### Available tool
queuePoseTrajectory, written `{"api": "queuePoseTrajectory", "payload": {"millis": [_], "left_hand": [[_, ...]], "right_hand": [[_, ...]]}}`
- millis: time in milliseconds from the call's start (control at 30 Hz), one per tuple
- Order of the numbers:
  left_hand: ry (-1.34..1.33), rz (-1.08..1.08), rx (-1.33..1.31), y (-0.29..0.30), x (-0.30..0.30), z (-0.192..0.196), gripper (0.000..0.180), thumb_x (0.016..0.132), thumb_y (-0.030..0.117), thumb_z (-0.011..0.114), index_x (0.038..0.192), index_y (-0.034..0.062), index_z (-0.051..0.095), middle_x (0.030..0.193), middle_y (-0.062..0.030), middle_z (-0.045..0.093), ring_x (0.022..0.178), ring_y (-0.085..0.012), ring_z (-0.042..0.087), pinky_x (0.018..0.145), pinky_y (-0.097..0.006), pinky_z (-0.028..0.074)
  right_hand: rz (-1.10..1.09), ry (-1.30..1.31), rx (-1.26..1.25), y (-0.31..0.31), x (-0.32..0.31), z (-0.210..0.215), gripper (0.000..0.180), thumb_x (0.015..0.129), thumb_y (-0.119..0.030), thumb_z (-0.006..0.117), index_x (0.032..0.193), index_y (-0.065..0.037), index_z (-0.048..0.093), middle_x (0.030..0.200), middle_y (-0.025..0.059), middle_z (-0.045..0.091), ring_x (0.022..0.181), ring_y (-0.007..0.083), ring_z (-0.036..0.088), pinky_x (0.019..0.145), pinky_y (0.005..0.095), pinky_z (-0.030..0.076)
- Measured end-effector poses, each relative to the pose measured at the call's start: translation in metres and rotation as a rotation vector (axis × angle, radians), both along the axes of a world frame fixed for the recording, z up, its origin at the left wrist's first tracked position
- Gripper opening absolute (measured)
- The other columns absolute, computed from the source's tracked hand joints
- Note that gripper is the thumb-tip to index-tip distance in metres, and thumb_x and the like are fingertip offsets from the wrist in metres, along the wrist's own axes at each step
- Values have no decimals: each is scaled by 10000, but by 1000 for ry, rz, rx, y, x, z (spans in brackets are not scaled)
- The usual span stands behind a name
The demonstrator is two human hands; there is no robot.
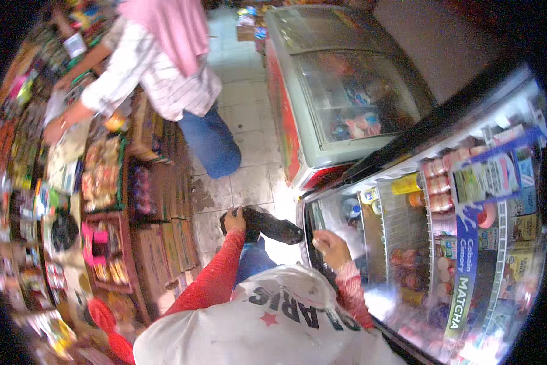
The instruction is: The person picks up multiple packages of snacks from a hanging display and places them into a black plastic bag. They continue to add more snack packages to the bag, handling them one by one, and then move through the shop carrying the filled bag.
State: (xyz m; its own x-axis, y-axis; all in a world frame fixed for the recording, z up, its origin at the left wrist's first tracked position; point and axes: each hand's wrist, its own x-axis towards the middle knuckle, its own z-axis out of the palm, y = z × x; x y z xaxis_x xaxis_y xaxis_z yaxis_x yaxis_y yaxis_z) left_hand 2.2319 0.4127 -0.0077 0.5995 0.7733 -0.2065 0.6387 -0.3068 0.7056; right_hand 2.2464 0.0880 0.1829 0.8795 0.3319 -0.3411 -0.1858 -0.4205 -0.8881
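My left hand (234,220) is closed around the wide end of a dark, glossy, bottle-shaped thing (270,226). It lies roughly level in front of my body, its narrow end pointing right toward the fridge. My right hand (330,249) is slightly blurred, with its fingers curled in, and nothing shows in them. That hand is beside the black frame of an upright display fridge (308,240), apart from the dark thing. Packs, cups and bottles fill white wire shelves (432,243) in the fridge.
A chest freezer (319,157) with a glass top stands ahead. Another person (170,67) is at the left, an arm reaching over shelves of packaged goods (100,173). Cardboard boxes (155,255) stand below those shelves, beside the tiled floor (249,182).
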Motion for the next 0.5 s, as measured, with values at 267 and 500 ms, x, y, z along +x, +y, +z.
{"api": "queuePoseTrajectory", "payload": {"millis": [267, 500], "left_hand": [[25, -338, -91, 61, 98, 23, 407, 888, 390, 656, 963, -9, 686, 921, -230, 692, 867, -375, 671, 798, -429, 504], [40, -467, -254, 75, 181, 5, 393, 914, 351, 644, 978, -36, 680, 817, -171, 696, 764, -284, 687, 685, -390, 526]], "right_hand": [[-93, -590, -313, 109, 176, 35, 332, 840, -157, 639, 1150, -42, 604, 1070, 144, 590, 1001, 329, 576, 881, 436, 465], [-168, -650, -729, 129, 256, 10, 431, 802, -219, 666, 1212, -118, 581, 1163, 107, 526, 1119, 326, 481, 940, 466, 415]]}}
